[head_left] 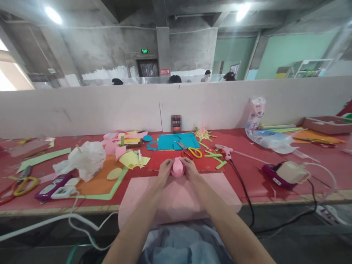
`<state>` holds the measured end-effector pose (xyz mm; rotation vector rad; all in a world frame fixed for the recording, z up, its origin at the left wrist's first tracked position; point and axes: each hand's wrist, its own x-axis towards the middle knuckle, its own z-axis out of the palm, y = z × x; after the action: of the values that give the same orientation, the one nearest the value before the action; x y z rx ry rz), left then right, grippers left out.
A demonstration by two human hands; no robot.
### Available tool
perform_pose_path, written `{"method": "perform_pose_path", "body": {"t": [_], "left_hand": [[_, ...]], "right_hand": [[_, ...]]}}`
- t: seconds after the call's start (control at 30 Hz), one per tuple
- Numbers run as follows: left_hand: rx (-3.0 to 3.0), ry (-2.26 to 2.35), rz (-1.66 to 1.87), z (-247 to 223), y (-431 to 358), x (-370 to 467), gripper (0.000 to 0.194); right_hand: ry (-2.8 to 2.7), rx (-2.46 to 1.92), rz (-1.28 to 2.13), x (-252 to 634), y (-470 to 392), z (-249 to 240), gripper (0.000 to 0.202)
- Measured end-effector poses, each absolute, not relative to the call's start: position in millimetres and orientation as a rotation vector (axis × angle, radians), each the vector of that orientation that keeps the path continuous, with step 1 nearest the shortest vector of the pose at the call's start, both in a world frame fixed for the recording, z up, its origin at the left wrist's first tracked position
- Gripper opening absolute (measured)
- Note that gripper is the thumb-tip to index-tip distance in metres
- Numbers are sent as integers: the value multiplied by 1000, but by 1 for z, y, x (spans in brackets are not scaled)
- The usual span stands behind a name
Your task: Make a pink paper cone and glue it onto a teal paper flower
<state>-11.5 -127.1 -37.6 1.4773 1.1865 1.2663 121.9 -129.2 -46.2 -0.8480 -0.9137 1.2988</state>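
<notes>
- Pink craft piece (178, 168), at far edge of pink mat (220, 190): long axis crossing that edge, rounded end toward mat.
- Left hand (165, 168), right hand (190, 168): fingers pinching its sides.

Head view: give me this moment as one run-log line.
left hand: holding rounded pink piece | right hand: holding same piece | scissors: partly on blue sheet | glue gun: lying right of scissors

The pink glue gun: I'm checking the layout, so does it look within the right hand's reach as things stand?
Probably yes: nothing tall stands between the right hand and the pink glue gun; green paper strips lie nearby, but that hand holds a rounded pink piece.
</notes>
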Motion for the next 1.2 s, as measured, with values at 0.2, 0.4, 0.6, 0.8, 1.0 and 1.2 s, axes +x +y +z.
{"method": "perform_pose_path", "body": {"t": [0.2,0.4,0.6,0.8,1.0,1.2], "left_hand": [[1359,1191,1281,-35,-131,-11,25],[1445,1212,1319,-30,-132,-12,27],[1466,1201,1305,-35,-127,-12,32],[1438,1212,1329,-38,-126,-12,30],[1419,1237,1358,-35,-126,-13,28],[1390,1237,1334,-32,-130,-12,30]], "right_hand": [[-1015,-911,1232,120,-134,-42,36],[-1112,-929,1181,118,-138,-41,35],[-1028,-912,1209,120,-135,-44,37],[-977,-886,1248,119,-134,-42,37],[-1050,-902,1252,119,-137,-40,36],[-1039,-905,1264,118,-137,-38,36]]}}
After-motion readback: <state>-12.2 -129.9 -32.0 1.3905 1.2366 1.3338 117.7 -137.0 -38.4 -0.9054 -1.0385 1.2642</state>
